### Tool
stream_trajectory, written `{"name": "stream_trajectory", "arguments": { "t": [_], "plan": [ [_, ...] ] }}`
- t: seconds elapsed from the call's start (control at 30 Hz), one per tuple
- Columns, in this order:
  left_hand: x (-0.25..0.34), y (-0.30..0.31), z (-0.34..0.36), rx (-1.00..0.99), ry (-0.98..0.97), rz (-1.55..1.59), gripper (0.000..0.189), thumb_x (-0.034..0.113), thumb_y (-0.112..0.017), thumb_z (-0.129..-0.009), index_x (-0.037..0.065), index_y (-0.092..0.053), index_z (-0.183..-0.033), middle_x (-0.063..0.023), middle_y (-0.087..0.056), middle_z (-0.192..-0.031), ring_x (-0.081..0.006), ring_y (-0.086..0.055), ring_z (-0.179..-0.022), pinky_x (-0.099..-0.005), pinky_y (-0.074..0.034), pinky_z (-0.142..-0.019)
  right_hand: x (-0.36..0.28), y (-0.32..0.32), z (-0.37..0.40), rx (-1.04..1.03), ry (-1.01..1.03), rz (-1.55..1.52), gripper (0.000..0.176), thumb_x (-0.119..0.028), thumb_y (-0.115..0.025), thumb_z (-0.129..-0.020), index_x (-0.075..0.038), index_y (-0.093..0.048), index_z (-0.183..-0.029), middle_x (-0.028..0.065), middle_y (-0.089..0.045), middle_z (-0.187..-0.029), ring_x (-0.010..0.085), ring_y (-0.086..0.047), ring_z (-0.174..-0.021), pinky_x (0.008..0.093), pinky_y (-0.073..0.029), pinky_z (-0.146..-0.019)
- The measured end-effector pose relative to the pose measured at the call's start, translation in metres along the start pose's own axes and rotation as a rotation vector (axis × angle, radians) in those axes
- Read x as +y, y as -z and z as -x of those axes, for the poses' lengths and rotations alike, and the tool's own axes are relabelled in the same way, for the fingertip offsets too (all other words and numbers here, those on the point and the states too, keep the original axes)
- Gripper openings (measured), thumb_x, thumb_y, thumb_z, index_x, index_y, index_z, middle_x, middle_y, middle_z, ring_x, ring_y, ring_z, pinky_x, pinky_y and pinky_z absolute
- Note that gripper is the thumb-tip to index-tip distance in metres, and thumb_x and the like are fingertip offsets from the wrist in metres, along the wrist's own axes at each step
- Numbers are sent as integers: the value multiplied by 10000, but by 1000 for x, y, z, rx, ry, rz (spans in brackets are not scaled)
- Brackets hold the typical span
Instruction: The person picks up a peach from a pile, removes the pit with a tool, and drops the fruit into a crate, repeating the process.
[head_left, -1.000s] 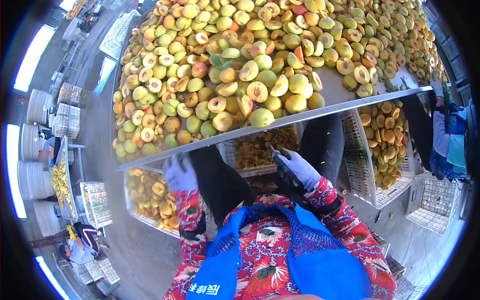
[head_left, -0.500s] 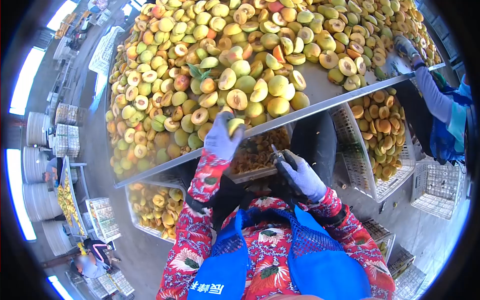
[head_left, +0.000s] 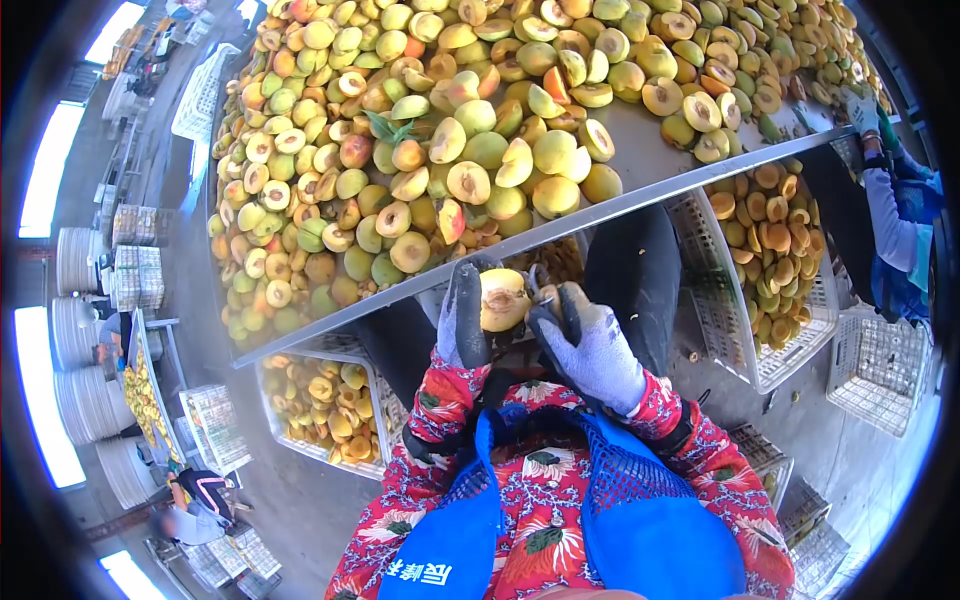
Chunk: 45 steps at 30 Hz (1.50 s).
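Observation:
In the head view my gloved left hand (head_left: 464,314) holds a halved yellow fruit (head_left: 503,300), its cut face turned up. My gloved right hand (head_left: 590,340) is closed on a small tool (head_left: 541,286) whose tip meets the right side of that half; the tool's shape is mostly hidden by the fingers. Both hands are below the metal edge of a table (head_left: 640,199) heaped with whole and halved fruits (head_left: 467,182). Under the hands, a container with small dark pieces is partly covered.
A crate of fruit halves (head_left: 322,408) stands at lower left, another (head_left: 768,260) at right. An empty white crate (head_left: 880,365) is farther right. A co-worker's gloved hand (head_left: 862,112) is at the table's right end. Another person (head_left: 200,505) is at far lower left.
My left hand has come down from the pile to my right hand, with the fruit half now clearly visible in it. The co-worker's hand has moved right along the table.

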<state>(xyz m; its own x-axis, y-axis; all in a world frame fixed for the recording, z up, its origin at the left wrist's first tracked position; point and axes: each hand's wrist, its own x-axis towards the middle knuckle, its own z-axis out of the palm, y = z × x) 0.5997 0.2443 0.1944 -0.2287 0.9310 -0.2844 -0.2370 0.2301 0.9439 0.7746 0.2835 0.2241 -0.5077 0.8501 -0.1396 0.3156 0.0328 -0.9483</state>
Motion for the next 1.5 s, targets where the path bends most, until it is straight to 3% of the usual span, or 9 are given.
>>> {"name": "stream_trajectory", "arguments": {
  "t": [0.07, 0.3, 0.33, 0.43, 0.93, 1.03, 1.13, 1.43, 1.5],
  "plan": [
    [-7, 5, -5, -71, -443, -621, 333, 241, -441, -996, 0, -497, -1219, -148, -573, -1144, -206, -583, -1002, -331, -462, -918, -1, -2, -6, 113, -5, -86, 216, -162, -638, -869, -1, -523, -953, 183, -611, -663, 352, -655, -648, 381, -485, -526],
    [-2, -27, 3, 44, -79, -362, 307, 262, -440, -996, 14, -546, -1143, -80, -591, -1049, -149, -560, -970, -288, -447, -870, 17, -17, -11, 203, 27, -164, 240, -178, -678, -836, -11, -548, -949, 177, -624, -688, 363, -659, -675, 388, -507, -551],
    [-16, -20, -2, 16, -390, -525, 290, 251, -453, -991, 18, -550, -1134, -83, -604, -1034, -146, -570, -955, -290, -458, -860, 16, -18, -8, 175, 90, -196, 260, -200, -682, -838, -8, -538, -938, 183, -619, -677, 369, -653, -659, 401, -500, -539],
    [-5, -14, -2, 35, -135, -86, 277, 241, -464, -987, 18, -552, -1125, -100, -614, -1029, -155, -586, -944, -299, -470, -858, 10, -3, 1, 26, -15, 8, 318, -250, -682, -846, -5, -496, -926, 191, -602, -645, 382, -631, -606, 434, -476, -508],
    [-23, -19, 6, 145, -290, -524, 305, 273, -472, -961, 2, -579, -1052, -136, -659, -912, -238, -654, -832, -339, -507, -776, 18, -14, 13, -109, 28, 265, 261, -246, -524, -939, 11, -482, -908, 198, -562, -559, 363, -601, -512, 450, -451, -432],
    [-19, -32, 8, 207, -289, -454, 341, 307, -435, -983, 6, -577, -1058, -140, -656, -907, -237, -651, -820, -338, -506, -771, 26, -13, 13, -85, 132, 108, 295, -288, -512, -953, 1, -495, -891, 164, -574, -594, 291, -588, -469, 399, -444, -412],
    [-11, -42, 13, 238, -332, -449, 370, 340, -419, -995, 11, -572, -1067, -139, -654, -913, -226, -646, -818, -329, -505, -765, 1, 9, 9, -494, -569, -737, 389, -421, -492, -968, -41, -520, -892, -5, -503, -604, 93, -451, -410, 244, -350, -361],
    [-15, -44, 12, 116, -148, -411, 408, 369, -390, -1007, 6, -548, -1100, -135, -651, -951, -204, -646, -845, -303, -505, -762, 24, 11, 14, -528, -748, -1315, 350, -430, -467, -979, -89, -522, -919, -31, -430, -551, 53, -364, -359, 187, -284, -325],
    [-20, -45, 12, -12, -228, -165, 449, 394, -361, -1008, -8, -525, -1122, -150, -648, -962, -215, -647, -863, -310, -509, -775, 39, 12, 17, -838, -868, -1884, 381, -408, -408, -998, -49, -514, -931, -18, -424, -524, 58, -362, -331, 194, -287, -307]
  ]
}}
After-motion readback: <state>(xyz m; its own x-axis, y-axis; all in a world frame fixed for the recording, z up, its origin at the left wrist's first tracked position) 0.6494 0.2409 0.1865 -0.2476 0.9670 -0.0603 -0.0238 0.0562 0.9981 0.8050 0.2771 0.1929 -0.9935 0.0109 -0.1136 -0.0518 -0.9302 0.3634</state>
